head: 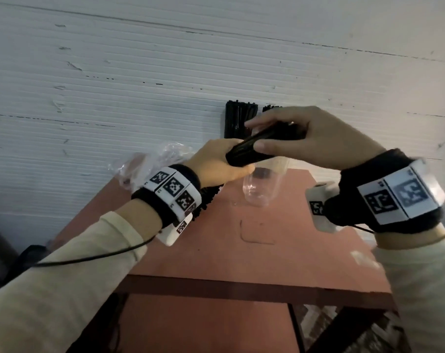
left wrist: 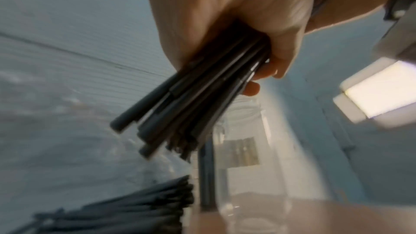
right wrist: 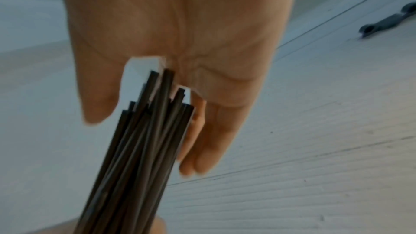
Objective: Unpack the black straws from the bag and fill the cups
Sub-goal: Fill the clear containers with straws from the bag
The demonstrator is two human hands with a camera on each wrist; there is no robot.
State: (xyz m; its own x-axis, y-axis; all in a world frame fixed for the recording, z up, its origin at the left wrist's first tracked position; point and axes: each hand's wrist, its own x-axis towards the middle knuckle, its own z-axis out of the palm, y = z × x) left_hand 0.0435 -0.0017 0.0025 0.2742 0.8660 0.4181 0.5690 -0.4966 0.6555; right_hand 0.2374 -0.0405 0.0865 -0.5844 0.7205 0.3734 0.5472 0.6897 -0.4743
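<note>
Head view shows my left hand (head: 216, 164) wrapped round a bundle of black straws (head: 252, 149), right hand (head: 305, 138) lightly cupping its far end, just above the empty clear cup (head: 260, 189). Its long axis runs near level, pointing across the cup and not down into it. My worry: tipped too fast, loose straws (uneven ends already) could fan out, miss the rim or topple the cup.

1. Both arms reach forward, the wrists raised and close together.
2. The left hand (head: 216, 161) is curled in a fist around a bundle of black straws (head: 252, 149).
3. The right hand (head: 305, 138) pinches the same bundle between thumb and outstretched fingers.
</note>
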